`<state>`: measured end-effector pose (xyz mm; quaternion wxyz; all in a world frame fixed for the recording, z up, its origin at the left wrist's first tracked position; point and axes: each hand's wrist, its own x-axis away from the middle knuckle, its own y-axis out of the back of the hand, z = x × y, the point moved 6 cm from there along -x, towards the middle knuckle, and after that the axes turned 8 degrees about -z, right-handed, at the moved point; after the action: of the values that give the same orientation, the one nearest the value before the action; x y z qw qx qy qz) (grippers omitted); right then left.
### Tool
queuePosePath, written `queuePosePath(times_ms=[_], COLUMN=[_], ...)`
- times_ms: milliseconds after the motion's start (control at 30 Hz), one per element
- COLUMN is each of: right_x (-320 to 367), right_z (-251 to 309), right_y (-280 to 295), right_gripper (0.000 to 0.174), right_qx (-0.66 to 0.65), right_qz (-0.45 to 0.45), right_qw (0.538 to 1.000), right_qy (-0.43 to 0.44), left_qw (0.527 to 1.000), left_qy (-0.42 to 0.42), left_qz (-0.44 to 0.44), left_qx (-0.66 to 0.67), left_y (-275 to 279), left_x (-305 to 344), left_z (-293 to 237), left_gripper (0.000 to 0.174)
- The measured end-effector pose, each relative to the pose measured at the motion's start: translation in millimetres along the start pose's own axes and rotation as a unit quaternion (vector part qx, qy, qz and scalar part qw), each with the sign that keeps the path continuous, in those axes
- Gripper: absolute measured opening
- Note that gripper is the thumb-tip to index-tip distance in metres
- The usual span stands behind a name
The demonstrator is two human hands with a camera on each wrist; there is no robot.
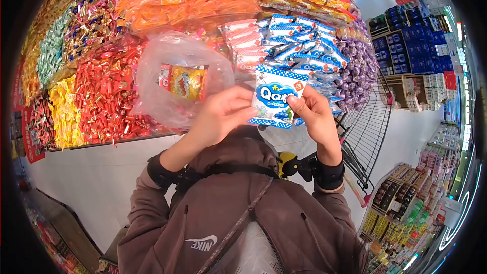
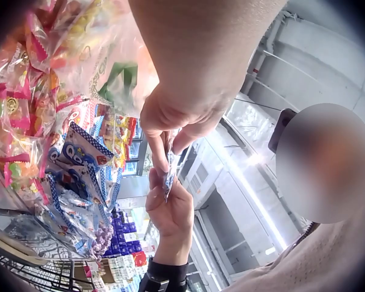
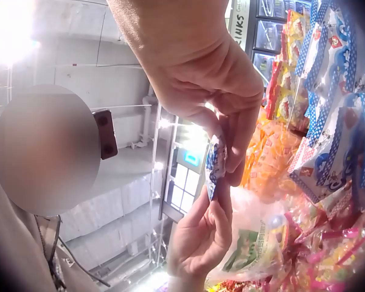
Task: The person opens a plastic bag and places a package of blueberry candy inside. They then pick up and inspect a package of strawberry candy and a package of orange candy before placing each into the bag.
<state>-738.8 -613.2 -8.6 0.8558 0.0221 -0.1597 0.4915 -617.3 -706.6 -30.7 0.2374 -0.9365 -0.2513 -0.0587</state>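
Observation:
A blue-and-white packet of QQ gummy candy [image 1: 276, 94] is held up in front of the chest, printed face toward the head camera. My left hand [image 1: 219, 113] pinches its left edge between thumb and fingers. At the right edge my right hand [image 1: 317, 115] grips it, thumb across the front. Both wrist views show the packet [image 2: 168, 163] edge-on and thin between the two hands. Just beyond my left hand, an opened clear plastic bag [image 1: 152, 68] lies on the candy, with a yellow-and-red packet [image 1: 187, 83] inside.
Matching blue-and-white packets [image 1: 304, 45] are piled behind the hands, beside pink-and-white packets [image 1: 247, 43]. Orange-wrapped [image 1: 177, 0], red-wrapped [image 1: 111, 89] and purple-wrapped sweets [image 1: 357, 68] fill the display. A wire shopping cart [image 1: 368, 127] stands at the right, with stocked shelves [image 1: 406, 50] beyond.

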Motion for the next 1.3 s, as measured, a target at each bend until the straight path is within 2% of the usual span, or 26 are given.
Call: queuePosePath(times_ms=[533, 900, 1033, 1100, 1133, 1233, 1300], right_x=[22, 26, 25, 25, 25, 25, 27], right_z=[-5, -11, -17, -15, -10, 3, 4], right_y=[25, 29, 35, 36, 39, 40, 43], right_gripper=[0.031, 0.031, 0.030, 0.030, 0.028, 0.024, 0.017], right_qx=[-0.027, -0.050, -0.013, -0.044, 0.003, -0.056, -0.051], right_qz=[-0.034, -0.038, -0.056, -0.073, -0.098, -0.149, -0.136], right_qw=[0.999, 0.998, 0.998, 0.996, 0.995, 0.981, 0.979], right_qy=[0.018, 0.017, 0.012, 0.021, 0.022, 0.111, 0.141], left_qw=[0.996, 0.995, 0.992, 0.994, 0.994, 0.964, 0.945], left_qy=[-0.013, 0.014, 0.035, 0.013, 0.001, -0.114, -0.174], left_qz=[0.034, 0.026, 0.002, -0.027, -0.041, -0.059, -0.064], left_qx=[-0.077, -0.097, -0.125, -0.110, -0.102, -0.232, -0.270], left_y=[-24, -25, -23, -18, -16, -17, -17], left_x=[-9, -9, -10, -13, -14, -17, -20], left_z=[8, 17, 15, 16, 16, -4, -8], left_gripper=[0.013, 0.013, 0.014, 0.014, 0.015, 0.015, 0.015])
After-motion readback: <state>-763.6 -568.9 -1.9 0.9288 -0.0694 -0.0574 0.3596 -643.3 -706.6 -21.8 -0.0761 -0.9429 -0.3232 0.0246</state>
